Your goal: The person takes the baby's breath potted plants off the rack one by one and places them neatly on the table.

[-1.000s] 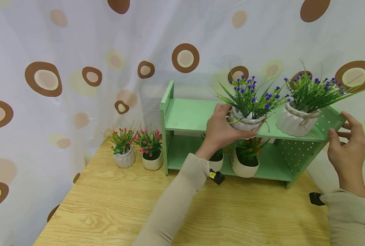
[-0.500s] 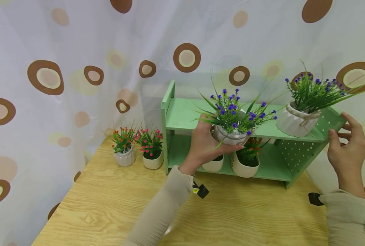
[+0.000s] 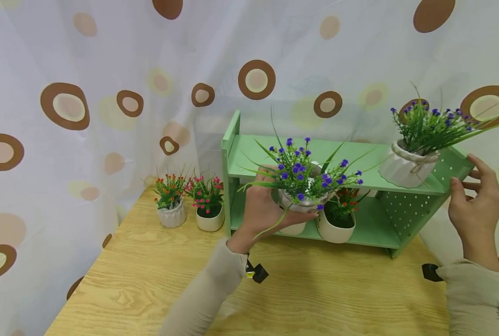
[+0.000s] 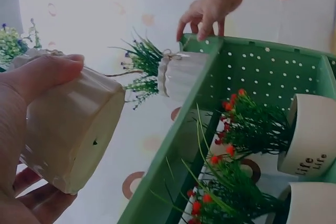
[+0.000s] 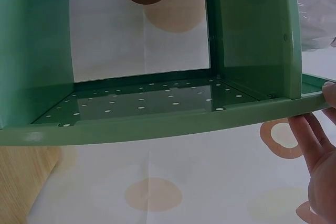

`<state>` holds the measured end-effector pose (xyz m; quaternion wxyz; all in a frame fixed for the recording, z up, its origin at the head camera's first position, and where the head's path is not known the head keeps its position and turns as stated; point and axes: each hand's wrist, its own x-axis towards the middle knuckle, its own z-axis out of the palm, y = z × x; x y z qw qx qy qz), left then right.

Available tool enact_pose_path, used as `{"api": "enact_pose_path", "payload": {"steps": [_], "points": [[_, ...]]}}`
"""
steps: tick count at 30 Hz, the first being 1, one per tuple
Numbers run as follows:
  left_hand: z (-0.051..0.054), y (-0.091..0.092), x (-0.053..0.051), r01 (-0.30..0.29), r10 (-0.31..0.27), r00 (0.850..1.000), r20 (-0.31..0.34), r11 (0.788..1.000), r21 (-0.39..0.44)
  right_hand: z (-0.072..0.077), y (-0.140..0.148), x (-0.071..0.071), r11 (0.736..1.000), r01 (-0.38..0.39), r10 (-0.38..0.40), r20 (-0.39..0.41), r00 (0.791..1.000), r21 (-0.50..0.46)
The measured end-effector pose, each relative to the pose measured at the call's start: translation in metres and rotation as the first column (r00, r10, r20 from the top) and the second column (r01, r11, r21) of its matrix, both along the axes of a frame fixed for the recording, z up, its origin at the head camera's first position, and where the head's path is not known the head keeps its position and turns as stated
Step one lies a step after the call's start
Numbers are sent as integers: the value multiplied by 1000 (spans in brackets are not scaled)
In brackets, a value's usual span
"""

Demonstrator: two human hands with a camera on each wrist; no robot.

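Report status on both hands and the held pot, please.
Left hand gripping purple-flowered pot, aloft. Right hand holding shelf end panel. Nothing against pot's base.

Head view is bright; wrist views dimmer, perhaps hazy.

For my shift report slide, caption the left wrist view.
Left hand holds a white flowerpot, base showing, near a green shelf with red-flowered plants; right hand grips the far end.
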<state>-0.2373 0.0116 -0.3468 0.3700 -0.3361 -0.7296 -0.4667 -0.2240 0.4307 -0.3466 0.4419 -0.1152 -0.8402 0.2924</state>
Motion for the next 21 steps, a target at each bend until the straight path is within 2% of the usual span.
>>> {"api": "enact_pose_path", "payload": {"steps": [3, 6, 8, 9, 13, 15, 19, 21], "points": [[-7, -10, -2, -5, 6, 999, -44, 1000, 16, -1, 1, 0, 1000, 0, 0, -4, 1000, -5], [-15, -23, -2, 15, -14, 999, -40, 999, 30, -1, 2, -1, 1000, -3, 3, -13, 1000, -2], [-20, -32, -2, 67, -64, 997, -35, 996, 61, -1, 2, -1, 1000, -2, 2, -18, 1000, 2], [-23, -37, -2, 113, -111, 993, -28, 989, 95, -1, 2, -1, 1000, -2, 2, -20, 1000, 2], [-34, -57, 4, 200, -200, 980, -20, 964, 174, -1, 1, -1, 1000, -5, 5, -22, 1000, -3], [-40, -69, 7, 197, -195, 980, -26, 964, 179, -1, 1, -2, 1000, -9, 9, -20, 1000, -11], [-53, -92, 12, 74, -70, 997, -32, 989, 131, -1, 1, -3, 1000, -15, 15, -29, 999, -15], [-59, -102, 14, 49, -45, 998, -33, 992, 112, -1, 2, -3, 1000, -14, 14, -31, 999, -12]]}}
